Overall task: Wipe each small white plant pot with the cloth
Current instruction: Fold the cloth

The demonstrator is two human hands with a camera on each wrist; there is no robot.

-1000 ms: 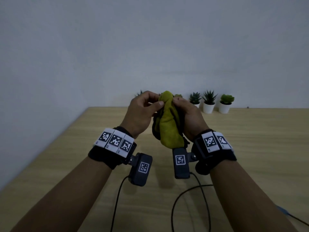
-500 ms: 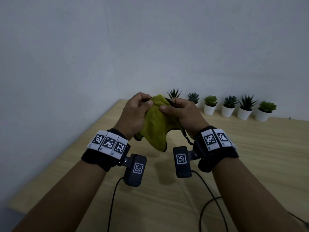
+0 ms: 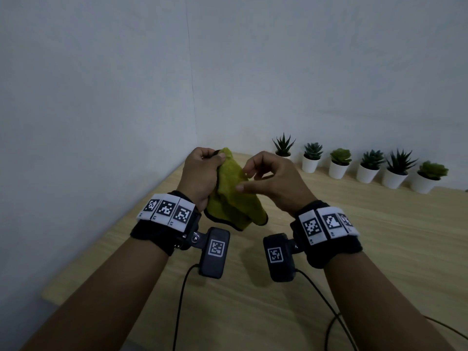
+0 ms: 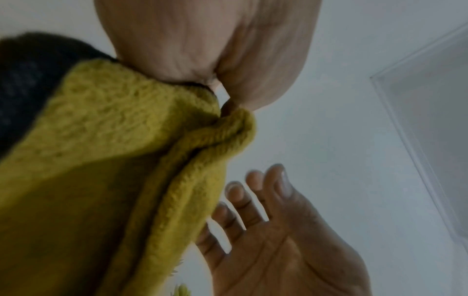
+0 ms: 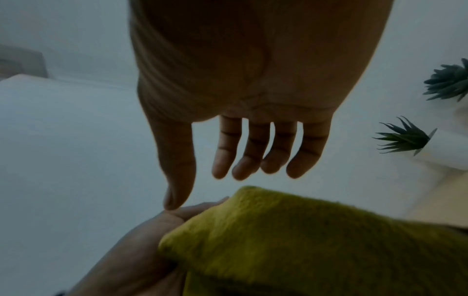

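Left hand point(image 3: 202, 177) fingers clamp the yellow-green cloth point(image 3: 231, 198); right hand point(image 3: 274, 181) fingers apart, beside it, holding nothing.

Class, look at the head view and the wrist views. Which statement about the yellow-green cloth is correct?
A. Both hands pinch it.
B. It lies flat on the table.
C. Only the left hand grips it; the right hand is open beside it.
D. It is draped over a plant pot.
C: the left hand grips the cloth at its top, while the right hand has relaxed fingers holding nothing.
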